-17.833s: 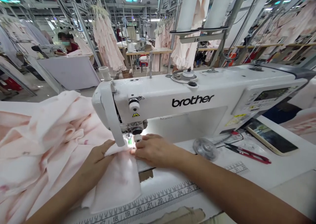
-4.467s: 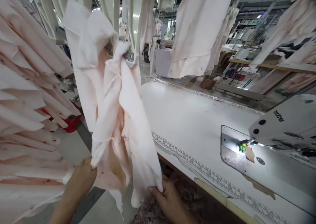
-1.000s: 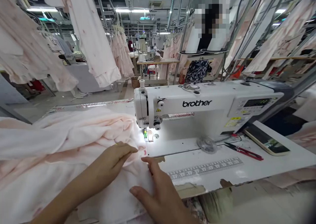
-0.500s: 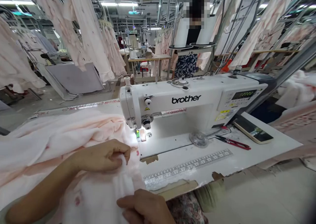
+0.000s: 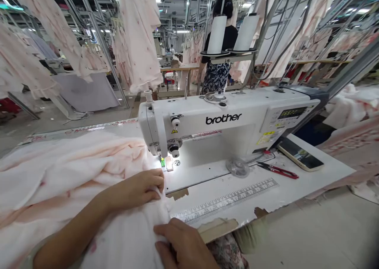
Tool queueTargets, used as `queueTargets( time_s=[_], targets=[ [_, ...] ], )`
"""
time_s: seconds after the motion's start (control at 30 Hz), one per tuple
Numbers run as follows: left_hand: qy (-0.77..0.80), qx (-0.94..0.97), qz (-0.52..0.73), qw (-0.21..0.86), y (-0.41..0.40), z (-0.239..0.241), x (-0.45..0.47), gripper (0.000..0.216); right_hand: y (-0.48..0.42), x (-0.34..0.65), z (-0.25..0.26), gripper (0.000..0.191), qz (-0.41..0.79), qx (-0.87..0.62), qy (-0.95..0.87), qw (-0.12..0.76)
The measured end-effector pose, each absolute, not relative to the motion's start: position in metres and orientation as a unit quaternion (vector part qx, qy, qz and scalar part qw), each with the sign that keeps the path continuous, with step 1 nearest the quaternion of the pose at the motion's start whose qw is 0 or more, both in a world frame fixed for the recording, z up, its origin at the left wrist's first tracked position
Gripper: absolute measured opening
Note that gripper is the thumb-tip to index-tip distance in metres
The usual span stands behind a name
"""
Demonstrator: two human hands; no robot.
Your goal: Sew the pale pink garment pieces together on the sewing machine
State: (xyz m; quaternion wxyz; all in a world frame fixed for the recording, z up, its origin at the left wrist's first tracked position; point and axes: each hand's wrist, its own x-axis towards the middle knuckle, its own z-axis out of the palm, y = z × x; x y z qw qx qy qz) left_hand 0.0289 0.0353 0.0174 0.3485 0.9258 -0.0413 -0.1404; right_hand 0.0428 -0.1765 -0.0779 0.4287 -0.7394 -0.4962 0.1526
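Pale pink fabric [image 5: 124, 231] with small reddish marks spreads over the left of the table and down its front edge. My left hand [image 5: 142, 188] is closed on a fold of it, just in front of the needle area of a white sewing machine [image 5: 201, 121]. Nearer to me, my right hand [image 5: 182, 243] pinches the fabric's right edge between thumb and fingers. A lit green and yellow part [image 5: 162, 162] shows beside the presser foot area, where the fabric's far edge lies; the needle itself is too small to make out.
Right of the fabric, a printed ruler strip [image 5: 227, 202] runs along the tabletop. Behind it lie a clear round object [image 5: 237, 167], red-handled thread snips [image 5: 278, 170] and a phone [image 5: 300, 154]. Thread cones [image 5: 217, 35] stand above the machine. A person [image 5: 219, 44] stands beyond.
Both hands have shifted slightly right with the fabric, the left one closer to the needle area. The view has moved a little; the person behind has turned or shifted left.
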Motion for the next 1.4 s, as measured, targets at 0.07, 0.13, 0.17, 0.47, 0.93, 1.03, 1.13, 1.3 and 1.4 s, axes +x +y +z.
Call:
queueTargets(
  time_s=[0.07, 0.13, 0.17, 0.47, 0.93, 1.03, 1.13, 1.3, 1.4],
  targets=[
    [-0.008, 0.933, -0.141, 0.33, 0.034, 0.017, 0.025, 0.015, -0.177, 0.046, -0.071, 0.034, 0.19, -0.744, -0.504, 0.397],
    [0.014, 0.94, -0.141, 0.311, 0.034, 0.018, 0.02, 0.014, -0.178, 0.05, -0.059, 0.031, 0.22, -0.75, -0.508, 0.362],
    [0.016, 0.943, -0.14, 0.302, 0.035, 0.019, 0.017, 0.01, -0.178, 0.052, -0.053, 0.027, 0.226, -0.756, -0.504, 0.351],
    [-0.034, 0.947, -0.073, 0.311, 0.054, 0.053, -0.004, 0.006, -0.141, 0.066, -0.006, 0.037, 0.179, -0.724, -0.392, 0.538],
    [0.022, 0.913, -0.082, 0.399, 0.055, 0.067, -0.016, 0.017, -0.133, 0.061, -0.004, 0.012, 0.204, -0.666, -0.38, 0.609],
    [0.031, 0.909, -0.092, 0.406, 0.051, 0.066, -0.012, 0.019, -0.132, 0.061, -0.01, 0.019, 0.191, -0.673, -0.38, 0.605],
    [0.036, 0.896, -0.093, 0.433, 0.048, 0.062, -0.009, 0.014, -0.132, 0.06, -0.014, 0.017, 0.177, -0.679, -0.369, 0.609],
    [0.056, 0.878, -0.071, 0.471, 0.049, 0.055, -0.007, 0.007, -0.134, 0.063, -0.013, 0.017, 0.173, -0.675, -0.361, 0.619],
    [0.076, 0.865, -0.069, 0.491, 0.051, 0.054, -0.008, 0.004, -0.137, 0.066, -0.011, 0.003, 0.206, -0.687, -0.36, 0.597]
  ],
)
